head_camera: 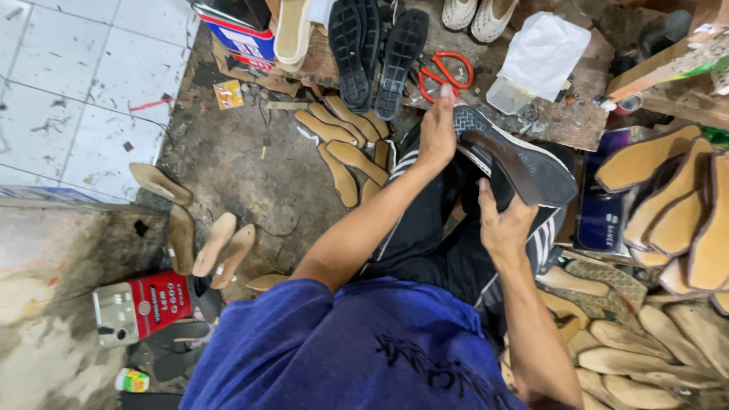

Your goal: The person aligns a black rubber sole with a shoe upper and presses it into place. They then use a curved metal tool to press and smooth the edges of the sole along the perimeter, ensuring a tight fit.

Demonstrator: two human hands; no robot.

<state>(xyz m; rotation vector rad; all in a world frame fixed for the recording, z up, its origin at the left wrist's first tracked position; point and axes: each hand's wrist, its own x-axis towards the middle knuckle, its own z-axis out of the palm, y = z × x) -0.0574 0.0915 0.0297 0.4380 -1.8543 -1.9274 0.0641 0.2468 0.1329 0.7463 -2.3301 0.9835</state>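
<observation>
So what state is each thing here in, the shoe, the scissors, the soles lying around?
Black sandal: lifted, sole side up, held at both ends.
Left hand: grip closed on the sandal's far end.
Right hand: grip closed on its near end.
Red scissors: lying open.
Tan insoles: loose on the floor.
Black soles: tread up, side by side.

The person wears a blue shirt (357, 349) with dark lettering at 6 o'clock, and black trousers (425, 235) with white side stripes; both forearms are bare.
</observation>
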